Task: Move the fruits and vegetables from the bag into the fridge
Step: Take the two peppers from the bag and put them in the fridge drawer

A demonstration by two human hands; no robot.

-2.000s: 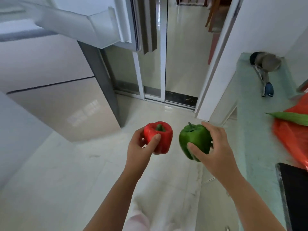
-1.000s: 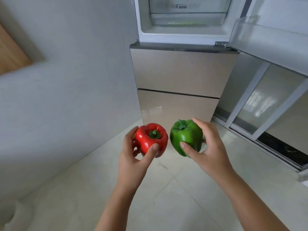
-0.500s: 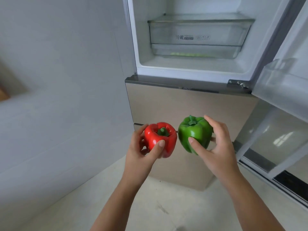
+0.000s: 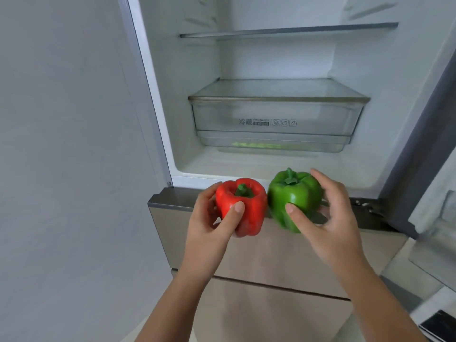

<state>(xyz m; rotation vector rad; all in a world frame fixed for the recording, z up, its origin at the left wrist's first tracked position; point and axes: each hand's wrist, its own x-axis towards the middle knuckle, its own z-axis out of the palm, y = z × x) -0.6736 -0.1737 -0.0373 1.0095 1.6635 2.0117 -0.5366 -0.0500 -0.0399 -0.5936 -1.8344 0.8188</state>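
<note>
Red pepper (image 4: 243, 206) and green pepper (image 4: 294, 198), stems seemingly up, axes near-upright.

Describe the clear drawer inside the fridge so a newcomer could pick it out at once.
Start at the open fridge straight ahead, above the beige lower doors. Inside, below the thin upper shelf, a glass-topped shelf covers the clear drawer near the compartment floor. It is the only box-shaped bin in there, see-through, with printed characters and three small icons on its front.
</note>
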